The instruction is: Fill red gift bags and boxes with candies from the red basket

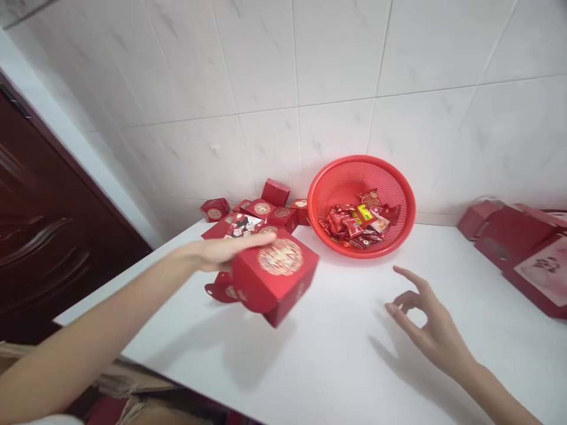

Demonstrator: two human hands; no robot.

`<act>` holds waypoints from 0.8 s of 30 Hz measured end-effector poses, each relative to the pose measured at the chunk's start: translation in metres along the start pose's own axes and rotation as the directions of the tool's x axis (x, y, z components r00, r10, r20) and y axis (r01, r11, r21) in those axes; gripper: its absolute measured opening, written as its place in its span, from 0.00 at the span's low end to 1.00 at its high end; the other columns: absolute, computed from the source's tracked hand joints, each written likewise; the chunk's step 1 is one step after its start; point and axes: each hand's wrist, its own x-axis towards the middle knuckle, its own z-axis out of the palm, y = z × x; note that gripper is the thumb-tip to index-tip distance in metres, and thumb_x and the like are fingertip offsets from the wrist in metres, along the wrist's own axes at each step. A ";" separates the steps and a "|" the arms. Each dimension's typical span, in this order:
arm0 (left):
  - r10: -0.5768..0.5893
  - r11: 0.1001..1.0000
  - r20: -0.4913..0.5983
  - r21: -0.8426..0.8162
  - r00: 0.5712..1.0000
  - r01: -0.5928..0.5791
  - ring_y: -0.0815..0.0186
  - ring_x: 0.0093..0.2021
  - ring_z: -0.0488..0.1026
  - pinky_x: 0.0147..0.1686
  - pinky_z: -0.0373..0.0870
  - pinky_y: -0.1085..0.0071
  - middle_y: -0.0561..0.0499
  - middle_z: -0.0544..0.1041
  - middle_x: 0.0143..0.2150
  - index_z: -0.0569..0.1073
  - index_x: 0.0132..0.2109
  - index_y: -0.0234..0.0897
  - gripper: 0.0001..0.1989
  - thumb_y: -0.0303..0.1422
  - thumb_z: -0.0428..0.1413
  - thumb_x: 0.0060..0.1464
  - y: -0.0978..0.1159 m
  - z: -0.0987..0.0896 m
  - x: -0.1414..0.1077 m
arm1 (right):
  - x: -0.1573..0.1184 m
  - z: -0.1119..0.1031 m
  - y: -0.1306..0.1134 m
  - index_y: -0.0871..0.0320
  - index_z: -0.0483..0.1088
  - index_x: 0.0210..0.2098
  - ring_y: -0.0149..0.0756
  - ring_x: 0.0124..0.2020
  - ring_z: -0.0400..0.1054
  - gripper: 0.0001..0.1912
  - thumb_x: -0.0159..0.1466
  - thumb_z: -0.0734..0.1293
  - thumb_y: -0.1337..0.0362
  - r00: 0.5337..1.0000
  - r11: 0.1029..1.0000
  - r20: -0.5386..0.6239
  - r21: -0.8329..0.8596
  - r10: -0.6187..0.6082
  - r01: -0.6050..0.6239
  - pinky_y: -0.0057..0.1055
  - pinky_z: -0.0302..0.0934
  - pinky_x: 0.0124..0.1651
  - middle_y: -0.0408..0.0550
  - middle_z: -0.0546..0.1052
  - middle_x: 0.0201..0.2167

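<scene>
A red box (281, 265) with a round gold pattern is raised above the white table in my left hand (221, 248). My thumb lies along its top edge, and the other fingers are hidden behind the box. An open flap hangs at the box's lower left. My right hand (425, 321) hovers over the table to the right, index finger stretched out and the others bent, holding nothing. Beyond the hands, a red plastic basket (313, 218) leans near the wall with several red-wrapped candies (354, 224) inside.
Several small red boxes (275, 193) are gathered against the tiled wall, left of the basket. Larger red boxes (500, 236) stand at the table's right. The white table's (336, 366) front edge runs along the lower left, and a dark door (53, 218) is at far left.
</scene>
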 end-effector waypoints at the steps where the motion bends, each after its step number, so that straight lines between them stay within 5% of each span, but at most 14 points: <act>1: -0.041 0.999 0.107 0.004 0.993 0.040 0.52 0.48 0.77 0.39 0.76 0.64 0.44 0.81 0.47 0.78 0.46 0.39 0.32 0.60 0.60 0.44 0.001 0.016 0.018 | -0.003 0.003 -0.003 0.53 0.50 0.67 0.37 0.29 0.73 0.33 0.67 0.63 0.52 0.998 0.998 0.008 0.020 -0.068 0.067 0.35 0.70 0.32 0.49 0.76 0.36; 4: -0.194 0.980 0.379 0.117 0.905 0.161 0.47 0.44 0.78 0.34 0.77 0.57 0.40 0.82 0.42 0.77 0.49 0.39 0.35 0.63 0.54 0.48 -0.001 0.061 0.063 | -0.010 0.011 -0.008 0.48 0.44 0.69 0.36 0.34 0.73 0.37 0.67 0.64 0.53 0.973 0.969 0.050 0.108 -0.227 0.221 0.37 0.72 0.37 0.59 0.67 0.59; 8: -0.198 0.976 0.498 0.178 0.844 0.124 0.46 0.43 0.78 0.32 0.78 0.57 0.38 0.80 0.44 0.75 0.53 0.39 0.40 0.66 0.45 0.51 -0.002 0.100 0.095 | -0.014 0.016 -0.009 0.49 0.47 0.68 0.35 0.34 0.71 0.35 0.67 0.64 0.50 0.972 0.974 0.160 0.174 -0.174 0.146 0.37 0.71 0.37 0.57 0.67 0.59; 16: 0.139 0.963 0.243 0.192 0.960 -0.188 0.61 0.36 0.78 0.27 0.76 0.70 0.40 0.70 0.62 0.63 0.64 0.45 0.37 0.61 0.44 0.57 0.006 0.110 0.102 | -0.004 0.009 -0.010 0.53 0.63 0.56 0.33 0.28 0.70 0.23 0.70 0.55 0.46 0.955 0.942 0.236 0.239 0.177 -0.234 0.36 0.69 0.34 0.51 0.75 0.47; 21: 0.201 0.890 0.108 0.395 0.974 -0.228 0.65 0.33 0.77 0.29 0.74 0.70 0.39 0.62 0.68 0.62 0.65 0.43 0.33 0.48 0.56 0.54 0.007 0.118 0.103 | -0.006 0.013 -0.006 0.51 0.63 0.55 0.38 0.34 0.71 0.22 0.70 0.56 0.46 0.970 0.974 0.121 0.052 0.213 -0.220 0.41 0.71 0.37 0.54 0.73 0.51; 24: 0.314 0.828 0.062 0.470 0.947 -0.306 0.56 0.45 0.76 0.36 0.74 0.67 0.39 0.64 0.66 0.66 0.62 0.40 0.31 0.48 0.55 0.56 0.005 0.125 0.105 | -0.008 0.017 -0.006 0.50 0.58 0.62 0.45 0.46 0.71 0.24 0.69 0.59 0.50 0.998 0.997 -0.034 -0.044 0.058 -0.059 0.46 0.71 0.46 0.58 0.68 0.58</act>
